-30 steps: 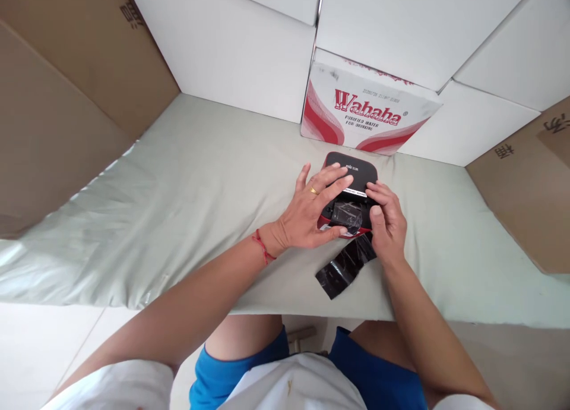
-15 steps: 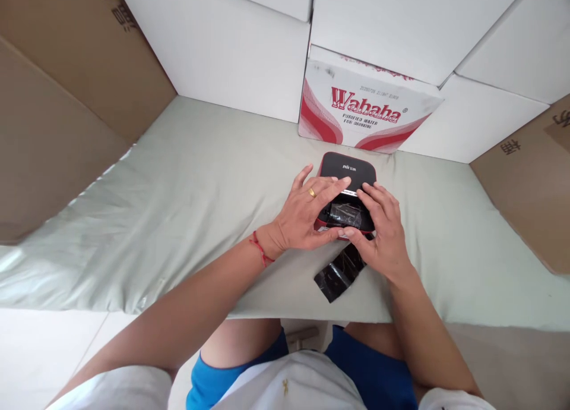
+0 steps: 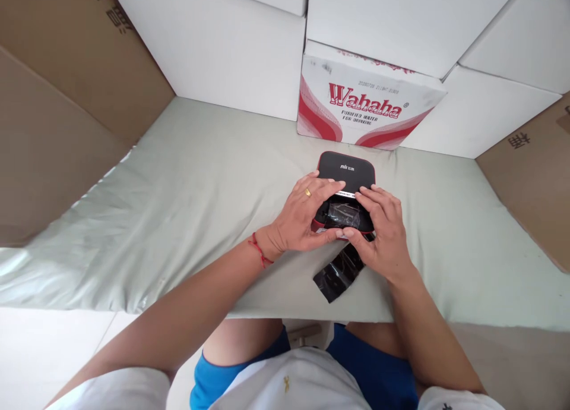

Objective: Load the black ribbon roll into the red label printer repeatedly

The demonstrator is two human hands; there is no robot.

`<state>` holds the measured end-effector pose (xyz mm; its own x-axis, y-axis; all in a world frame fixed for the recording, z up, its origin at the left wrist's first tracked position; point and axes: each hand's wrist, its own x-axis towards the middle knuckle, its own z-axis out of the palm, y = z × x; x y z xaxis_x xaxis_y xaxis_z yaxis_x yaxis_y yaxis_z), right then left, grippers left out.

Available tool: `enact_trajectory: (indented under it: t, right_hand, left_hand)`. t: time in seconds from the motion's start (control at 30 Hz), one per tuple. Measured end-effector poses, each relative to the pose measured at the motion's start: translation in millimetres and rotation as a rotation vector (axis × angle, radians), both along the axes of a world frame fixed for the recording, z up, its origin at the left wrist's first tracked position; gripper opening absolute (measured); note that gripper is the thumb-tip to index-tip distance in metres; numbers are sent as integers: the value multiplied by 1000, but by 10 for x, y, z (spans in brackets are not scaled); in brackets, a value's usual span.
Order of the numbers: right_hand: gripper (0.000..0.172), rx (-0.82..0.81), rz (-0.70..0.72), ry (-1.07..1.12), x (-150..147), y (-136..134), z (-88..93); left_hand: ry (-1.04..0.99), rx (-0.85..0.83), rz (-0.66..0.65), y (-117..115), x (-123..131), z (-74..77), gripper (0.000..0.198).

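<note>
A black device with red sides (image 3: 346, 167) lies on the pale green cloth, its front half recessed around a clear-wrapped dark piece (image 3: 342, 213). My left hand (image 3: 303, 214) grips its left side, fingers over the top and thumb along the front edge. On the right side, my right hand (image 3: 383, 229) holds it the same way, its thumb tip touching or nearly touching the left thumb. A shiny black strip (image 3: 338, 274) lies on the cloth in front of the device, its upper end beneath the right hand.
Behind the device stands a white and red Wahaha carton (image 3: 365, 107) against stacked white boxes (image 3: 222, 47). Brown cardboard flanks the cloth-covered table (image 3: 178, 178) at the left (image 3: 66, 101) and right (image 3: 534, 178). The table's front edge runs above my legs.
The fingers of my left hand have drawn in and down a little, uncovering more of the device's top left. My right hand is nearly unmoved.
</note>
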<state>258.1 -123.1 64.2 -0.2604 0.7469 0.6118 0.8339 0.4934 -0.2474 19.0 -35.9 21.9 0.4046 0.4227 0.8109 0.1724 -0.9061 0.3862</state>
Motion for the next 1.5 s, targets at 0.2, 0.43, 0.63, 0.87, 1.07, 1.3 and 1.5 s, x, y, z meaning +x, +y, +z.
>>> enact_trajectory:
  t: [0.2,0.43,0.63,0.87,1.07,1.3,1.5]
  right_hand:
    - [41,114,167,20,-62,-39,-25]
    - [39,252,220,83,-68,-64,6]
    - [40,267,233,103,-83,-49,13]
    - [38,260,229,97,-96,-65,38]
    - [32,242,230,96,-111,-96,72]
    - [44,199,193,91,-106,-129,92]
    - [39,181,202,78,-126,-161,155]
  left_hand:
    - [-122,-322,-234,-5,-98,42,82]
    - [-358,-744,-270,108,-66,-154,99]
    - [-513,-996,-454,173,10,-198,112]
    - [-497,-1113,-488,203,-52,-93,138]
    - [-456,-1082,-558,227,-67,-124,117]
    - [-480,-1069,-518,282,-60,-193,108]
    - [-479,-1113,-529,295,-55,-178,121]
